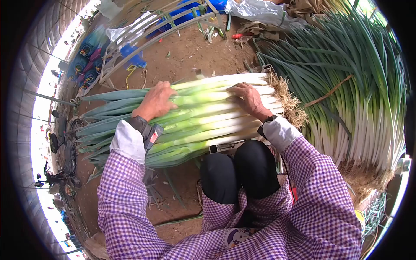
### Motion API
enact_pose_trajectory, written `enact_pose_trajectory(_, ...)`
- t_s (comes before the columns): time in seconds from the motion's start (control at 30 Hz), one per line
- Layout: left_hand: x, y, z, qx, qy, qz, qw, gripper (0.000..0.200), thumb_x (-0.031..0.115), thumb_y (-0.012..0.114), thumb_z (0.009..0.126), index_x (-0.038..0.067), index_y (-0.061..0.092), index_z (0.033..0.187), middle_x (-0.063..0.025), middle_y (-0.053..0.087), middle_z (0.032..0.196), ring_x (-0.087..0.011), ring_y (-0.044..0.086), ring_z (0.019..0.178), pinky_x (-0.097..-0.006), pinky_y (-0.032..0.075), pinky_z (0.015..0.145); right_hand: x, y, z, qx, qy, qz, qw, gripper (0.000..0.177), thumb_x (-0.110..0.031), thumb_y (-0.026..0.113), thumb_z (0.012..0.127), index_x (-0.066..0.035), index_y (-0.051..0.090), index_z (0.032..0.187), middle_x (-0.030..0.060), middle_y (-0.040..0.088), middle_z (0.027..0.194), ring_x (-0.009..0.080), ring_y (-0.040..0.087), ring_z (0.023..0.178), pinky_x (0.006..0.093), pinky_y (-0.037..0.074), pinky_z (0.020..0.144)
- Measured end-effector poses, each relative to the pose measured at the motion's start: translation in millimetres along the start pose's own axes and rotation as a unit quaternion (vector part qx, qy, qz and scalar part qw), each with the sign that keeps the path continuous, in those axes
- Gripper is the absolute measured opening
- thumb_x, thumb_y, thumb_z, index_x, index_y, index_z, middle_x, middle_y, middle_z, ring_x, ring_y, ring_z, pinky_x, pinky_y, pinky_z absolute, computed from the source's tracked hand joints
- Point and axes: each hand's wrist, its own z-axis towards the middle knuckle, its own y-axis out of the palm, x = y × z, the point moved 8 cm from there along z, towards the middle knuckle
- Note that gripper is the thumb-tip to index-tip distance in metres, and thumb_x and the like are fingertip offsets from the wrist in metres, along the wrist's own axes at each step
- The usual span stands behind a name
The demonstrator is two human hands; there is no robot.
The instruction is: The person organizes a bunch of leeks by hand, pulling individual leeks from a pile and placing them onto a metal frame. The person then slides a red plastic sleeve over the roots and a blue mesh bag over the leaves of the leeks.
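A wide bundle of long green onions [190, 125] lies crosswise in front of my knees, green leaves to the left and white stems with bushy roots [287, 97] to the right. My left hand [158, 102] rests on the pale green middle, its fingers spread over the stalks. On the white stems near the root end lies my right hand [251, 99], fingers bent over the top and somewhat apart. Both palms face down, and neither hand is wrapped round a stalk. The undersides of the fingers are hidden.
A large upright heap of green onions [355, 86] stands at the right. Behind the bundle are a curved slatted frame [164, 30], blue plastic [132, 55] and a crumpled whitish sheet [264, 13]. Blue-green bundles [86, 65] lie at the upper left.
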Motion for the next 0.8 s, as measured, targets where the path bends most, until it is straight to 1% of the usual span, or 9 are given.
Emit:
enact_pose_trajectory(0.03,6,-6,2,-0.015,-0.005,0.026,1.000,0.038,0.020,0.082,0.077,0.006,0.070,0.110,-0.0130,0.058,0.110,-0.0335,0.055,0.114,-0.0466,0.046,0.096,0,-1,-1,0.007,0.001,-0.012,1.000,0.033,-0.026,0.080,0.085,-0.010,0.076,0.114,0.0083,0.071,0.099,0.0292,0.066,0.098,0.0422,0.052,0.088)
enact_pose_trajectory(0.13,26,-29,6,0.052,0.039,0.120,0.991,0.040,0.018,0.085,0.072,0.006,0.063,0.103,-0.0118,0.055,0.105,-0.0318,0.055,0.108,-0.0465,0.045,0.088,-4,-7,-1,0.037,0.007,-0.035,0.999,0.029,-0.024,0.079,0.085,-0.012,0.077,0.111,0.0068,0.072,0.099,0.0280,0.065,0.098,0.0411,0.050,0.090)
enact_pose_trajectory(0.23,46,-41,1,0.162,0.045,0.218,0.961,0.040,0.019,0.086,0.070,0.007,0.060,0.099,-0.0107,0.057,0.104,-0.0305,0.057,0.107,-0.0445,0.044,0.085,-5,-12,-2,0.071,0.018,-0.044,0.996,0.023,-0.021,0.077,0.085,-0.013,0.078,0.107,0.0055,0.073,0.099,0.0277,0.065,0.098,0.0403,0.049,0.090)
enact_pose_trajectory(0.33,10,10,-23,0.205,-0.041,0.166,0.964,0.041,0.021,0.085,0.075,0.007,0.060,0.104,-0.0105,0.060,0.105,-0.0309,0.059,0.105,-0.0439,0.044,0.087,-1,-12,-3,0.070,0.015,-0.046,0.996,0.022,-0.024,0.079,0.086,-0.014,0.079,0.105,0.0047,0.072,0.096,0.0271,0.066,0.095,0.0406,0.051,0.089)
enact_pose_trajectory(0.47,5,8,-47,0.174,-0.161,-0.021,0.971,0.042,0.033,0.079,0.085,0.007,0.065,0.116,-0.0106,0.065,0.107,-0.0311,0.060,0.109,-0.0473,0.044,0.092,5,-8,-5,0.038,0.031,-0.027,0.998,0.015,-0.022,0.079,0.085,-0.015,0.080,0.099,0.0039,0.072,0.092,0.0270,0.067,0.091,0.0401,0.052,0.085)
enact_pose_trajectory(0.57,16,10,-50,0.163,-0.114,0.052,0.979,0.042,0.031,0.078,0.087,0.009,0.069,0.122,-0.0104,0.063,0.112,-0.0309,0.058,0.114,-0.0459,0.046,0.093,1,-9,-4,0.042,0.030,-0.020,0.998,0.010,-0.022,0.077,0.086,-0.016,0.080,0.094,0.0039,0.073,0.091,0.0279,0.068,0.091,0.0404,0.054,0.082)
enact_pose_trajectory(0.67,20,11,-45,0.118,-0.149,0.055,0.980,0.042,0.033,0.075,0.091,0.009,0.072,0.125,-0.0110,0.063,0.117,-0.0316,0.057,0.118,-0.0476,0.044,0.097,4,-9,-4,0.030,0.040,-0.014,0.999,0.008,-0.021,0.074,0.086,-0.019,0.080,0.091,0.0029,0.074,0.093,0.0290,0.068,0.091,0.0414,0.054,0.082)
enact_pose_trajectory(0.77,29,13,-47,0.225,-0.067,0.137,0.962,0.040,0.034,0.071,0.094,0.006,0.070,0.122,-0.0105,0.064,0.119,-0.0312,0.057,0.118,-0.0483,0.041,0.101,10,-3,-5,0.015,0.052,-0.025,0.998,0.010,-0.022,0.074,0.086,-0.019,0.081,0.092,0.0033,0.074,0.093,0.0290,0.069,0.089,0.0414,0.055,0.080)
enact_pose_trajectory(0.8,30,18,-48,0.204,-0.083,0.135,0.966,0.038,0.034,0.070,0.095,0.005,0.070,0.120,-0.0106,0.065,0.119,-0.0309,0.058,0.118,-0.0479,0.040,0.102,12,-1,-5,0.012,0.059,-0.034,0.998,0.010,-0.023,0.074,0.086,-0.019,0.081,0.093,0.0035,0.074,0.092,0.0290,0.069,0.089,0.0414,0.055,0.079)
